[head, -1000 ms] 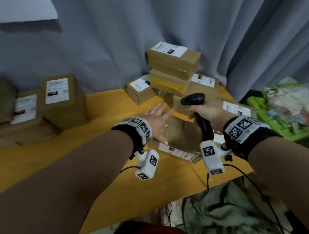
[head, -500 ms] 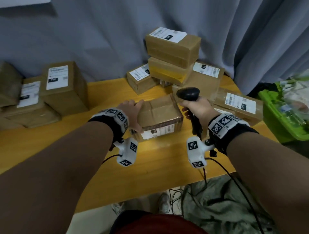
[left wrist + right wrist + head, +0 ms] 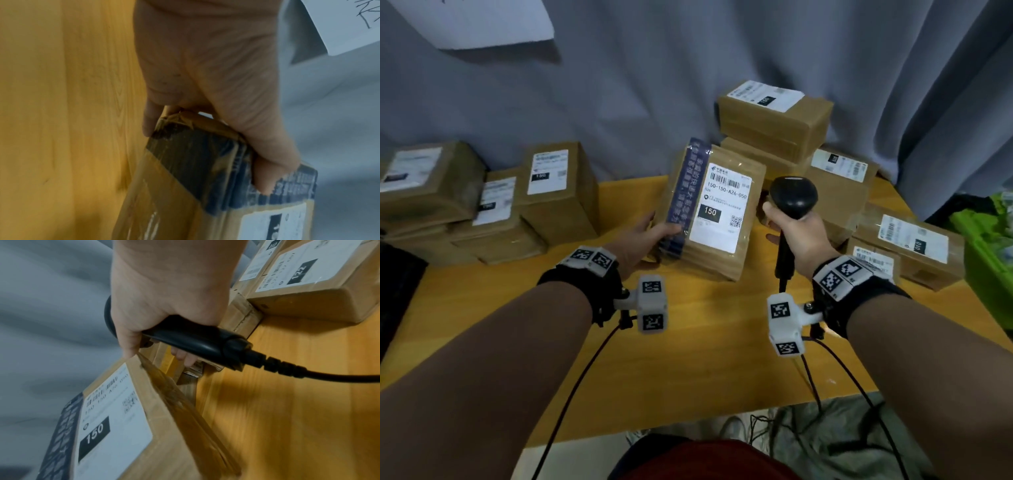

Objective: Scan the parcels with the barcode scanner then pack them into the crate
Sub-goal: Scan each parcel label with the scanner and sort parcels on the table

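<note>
Parcel (image 3: pixel 714 212) now tipped upright, label facing | left hand (image 3: pixel 643 240) grips edge, fingers hidden | right hand (image 3: pixel 799 236) clasps scanner (image 3: pixel 792 198)

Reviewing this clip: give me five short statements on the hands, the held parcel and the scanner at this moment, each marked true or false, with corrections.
1. The left hand grips the parcel by its edge with the blue tape. True.
2. The held parcel's label reads 122. False: it reads 150; a 122 label sits on another parcel lying on the table.
3. The right hand grips the barcode scanner by its handle. True.
4. The scanner is cordless. False: a black cable leaves the base of its handle.
5. The held parcel lies flat, label down. False: it is tilted up, label facing the head camera.
</note>
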The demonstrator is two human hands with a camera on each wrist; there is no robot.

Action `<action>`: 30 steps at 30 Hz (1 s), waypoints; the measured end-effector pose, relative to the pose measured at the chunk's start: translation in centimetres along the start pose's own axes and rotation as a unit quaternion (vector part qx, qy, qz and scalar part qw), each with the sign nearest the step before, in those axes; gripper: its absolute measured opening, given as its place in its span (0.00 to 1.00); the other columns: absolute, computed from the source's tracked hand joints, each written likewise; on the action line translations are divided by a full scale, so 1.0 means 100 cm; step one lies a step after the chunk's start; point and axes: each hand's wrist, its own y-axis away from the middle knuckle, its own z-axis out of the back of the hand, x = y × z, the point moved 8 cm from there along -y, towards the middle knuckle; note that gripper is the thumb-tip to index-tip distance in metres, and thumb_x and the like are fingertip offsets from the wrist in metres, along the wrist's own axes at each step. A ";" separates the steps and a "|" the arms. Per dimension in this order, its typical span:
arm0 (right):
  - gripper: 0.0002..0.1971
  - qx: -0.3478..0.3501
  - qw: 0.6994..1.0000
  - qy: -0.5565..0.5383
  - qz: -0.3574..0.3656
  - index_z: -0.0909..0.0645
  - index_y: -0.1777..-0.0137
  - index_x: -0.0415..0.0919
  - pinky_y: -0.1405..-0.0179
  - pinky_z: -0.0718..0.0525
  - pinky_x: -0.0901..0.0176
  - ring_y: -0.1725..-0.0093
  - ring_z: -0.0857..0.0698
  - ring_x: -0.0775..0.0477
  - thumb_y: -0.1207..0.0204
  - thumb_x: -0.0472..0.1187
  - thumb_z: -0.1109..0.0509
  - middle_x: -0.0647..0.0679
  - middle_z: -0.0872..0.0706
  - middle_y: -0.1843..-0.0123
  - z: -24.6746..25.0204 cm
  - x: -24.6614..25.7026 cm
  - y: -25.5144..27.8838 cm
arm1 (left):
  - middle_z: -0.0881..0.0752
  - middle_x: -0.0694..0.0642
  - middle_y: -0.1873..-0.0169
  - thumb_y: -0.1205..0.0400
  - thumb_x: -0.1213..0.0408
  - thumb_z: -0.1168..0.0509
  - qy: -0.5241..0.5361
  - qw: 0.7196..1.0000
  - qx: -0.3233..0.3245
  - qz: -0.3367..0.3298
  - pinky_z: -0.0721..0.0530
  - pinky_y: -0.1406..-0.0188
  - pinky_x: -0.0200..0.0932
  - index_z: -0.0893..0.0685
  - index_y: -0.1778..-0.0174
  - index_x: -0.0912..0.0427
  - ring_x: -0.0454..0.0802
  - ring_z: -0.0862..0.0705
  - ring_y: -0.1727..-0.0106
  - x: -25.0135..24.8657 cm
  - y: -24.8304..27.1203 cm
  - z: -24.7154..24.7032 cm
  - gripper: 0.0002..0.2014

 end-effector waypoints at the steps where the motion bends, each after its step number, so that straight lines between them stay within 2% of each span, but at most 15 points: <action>1: 0.14 0.009 1.000 -0.001 0.005 0.17 0.46 0.48 0.49 0.12 0.54 0.40 0.14 0.45 0.29 0.44 0.20 0.45 0.12 0.43 -0.004 0.005 0.000 | 0.18 0.52 0.39 0.20 0.50 0.33 0.001 1.000 0.005 -0.002 0.21 0.34 0.61 0.25 0.38 0.35 0.56 0.20 0.39 -0.002 0.002 0.002 0.15; 2: 0.12 0.017 1.000 -0.002 0.011 0.17 0.48 0.49 0.48 0.12 0.54 0.40 0.14 0.45 0.29 0.44 0.20 0.46 0.12 0.44 -0.007 0.008 0.000 | 0.18 0.52 0.41 0.19 0.52 0.33 -0.003 1.000 0.011 -0.006 0.21 0.33 0.61 0.25 0.41 0.34 0.55 0.19 0.39 -0.003 0.004 0.004 0.13; 3: 0.11 0.021 1.000 -0.001 0.016 0.17 0.50 0.50 0.48 0.12 0.53 0.41 0.14 0.45 0.29 0.43 0.20 0.47 0.12 0.45 -0.010 0.012 0.000 | 0.18 0.53 0.40 0.20 0.52 0.33 -0.009 1.000 0.011 -0.005 0.21 0.33 0.61 0.26 0.39 0.36 0.56 0.19 0.39 -0.005 0.005 0.006 0.15; 4: 0.10 0.024 0.999 -0.001 0.021 0.17 0.51 0.50 0.47 0.12 0.52 0.41 0.14 0.46 0.29 0.43 0.20 0.47 0.12 0.46 -0.012 0.015 0.000 | 0.19 0.54 0.38 0.22 0.50 0.31 -0.008 1.000 0.007 -0.005 0.21 0.33 0.60 0.28 0.33 0.38 0.56 0.19 0.38 -0.005 0.005 0.010 0.22; 6: 0.10 0.032 0.999 0.004 0.021 0.17 0.51 0.50 0.45 0.12 0.50 0.43 0.14 0.47 0.29 0.44 0.20 0.48 0.12 0.48 -0.018 0.019 -0.001 | 0.21 0.55 0.35 0.25 0.50 0.29 -0.002 1.000 -0.016 0.000 0.21 0.33 0.60 0.39 0.22 0.43 0.56 0.21 0.36 -0.002 0.004 0.020 0.37; 8: 0.12 0.040 0.999 0.016 0.010 0.16 0.49 0.45 0.50 0.11 0.52 0.51 0.14 0.49 0.30 0.45 0.20 0.48 0.13 0.52 -0.026 0.021 0.001 | 0.23 0.55 0.36 0.22 0.54 0.29 0.014 0.999 -0.041 0.010 0.21 0.33 0.60 0.45 0.20 0.45 0.56 0.22 0.36 0.002 0.003 0.029 0.39; 11: 0.14 0.078 0.996 0.041 0.002 0.16 0.46 0.34 0.67 0.14 0.59 0.68 0.16 0.50 0.28 0.41 0.22 0.45 0.15 0.62 -0.048 0.029 0.007 | 0.22 0.56 0.50 0.22 0.57 0.29 0.024 0.996 -0.067 0.049 0.18 0.38 0.53 0.32 0.32 0.54 0.53 0.21 0.51 0.013 0.006 0.039 0.26; 13: 0.09 0.124 0.991 0.059 -0.004 0.16 0.50 0.34 0.71 0.17 0.62 0.73 0.17 0.51 0.26 0.38 0.24 0.44 0.14 0.64 -0.069 0.040 0.015 | 0.26 0.57 0.62 0.22 0.59 0.30 0.039 0.994 -0.074 0.071 0.21 0.47 0.48 0.24 0.50 0.59 0.51 0.26 0.61 0.018 0.010 0.042 0.12; 14: 0.08 0.149 0.987 0.065 -0.009 0.17 0.51 0.34 0.72 0.18 0.62 0.74 0.17 0.51 0.26 0.36 0.24 0.44 0.14 0.65 -0.081 0.047 0.019 | 0.29 0.56 0.65 0.21 0.59 0.31 0.047 0.993 -0.078 0.077 0.23 0.50 0.47 0.23 0.58 0.59 0.50 0.28 0.64 0.019 0.011 0.042 0.09; 15: 0.07 0.173 0.982 0.071 -0.013 0.17 0.50 0.34 0.73 0.19 0.62 0.75 0.18 0.51 0.25 0.35 0.25 0.43 0.14 0.65 -0.093 0.054 0.024 | 0.30 0.56 0.68 0.21 0.60 0.31 0.057 0.992 -0.081 0.081 0.24 0.52 0.46 0.23 0.63 0.59 0.50 0.29 0.65 0.020 0.014 0.042 0.10; 17: 0.08 0.205 0.975 0.087 -0.014 0.17 0.49 0.32 0.75 0.21 0.62 0.76 0.20 0.50 0.25 0.35 0.26 0.43 0.15 0.68 -0.113 0.068 0.033 | 0.30 0.53 0.71 0.20 0.60 0.32 0.062 0.991 -0.092 0.079 0.24 0.55 0.43 0.25 0.66 0.58 0.49 0.28 0.68 0.020 0.019 0.042 0.12; 20: 0.06 0.220 0.968 0.123 -0.013 0.18 0.54 0.35 0.79 0.23 0.64 0.78 0.22 0.52 0.25 0.38 0.26 0.46 0.18 0.73 -0.132 0.083 0.043 | 0.23 0.53 0.66 0.20 0.54 0.32 0.058 0.989 -0.114 0.074 0.24 0.53 0.44 0.22 0.55 0.61 0.50 0.23 0.63 0.026 0.021 0.048 0.13; 22: 0.03 0.218 0.967 0.132 -0.025 0.19 0.58 0.37 0.79 0.23 0.64 0.78 0.23 0.52 0.25 0.37 0.28 0.47 0.20 0.74 -0.138 0.085 0.046 | 0.20 0.54 0.60 0.23 0.48 0.31 0.051 0.988 -0.130 0.069 0.26 0.50 0.47 0.21 0.48 0.62 0.53 0.21 0.56 0.031 0.022 0.053 0.20; 26: 0.06 0.226 0.962 0.144 -0.048 0.22 0.66 0.38 0.80 0.24 0.64 0.79 0.25 0.52 0.28 0.33 0.31 0.48 0.23 0.77 -0.145 0.081 0.049 | 0.18 0.55 0.57 0.26 0.41 0.31 0.022 0.984 -0.158 0.075 0.28 0.51 0.49 0.18 0.51 0.61 0.54 0.21 0.54 0.039 0.027 0.062 0.24; 30: 0.04 0.237 0.960 0.144 -0.046 0.21 0.63 0.38 0.80 0.25 0.64 0.80 0.26 0.52 0.28 0.32 0.32 0.48 0.23 0.77 -0.151 0.081 0.055 | 0.16 0.54 0.57 0.29 0.41 0.30 0.021 0.985 -0.157 0.072 0.27 0.51 0.48 0.17 0.48 0.60 0.54 0.20 0.54 0.039 0.030 0.063 0.26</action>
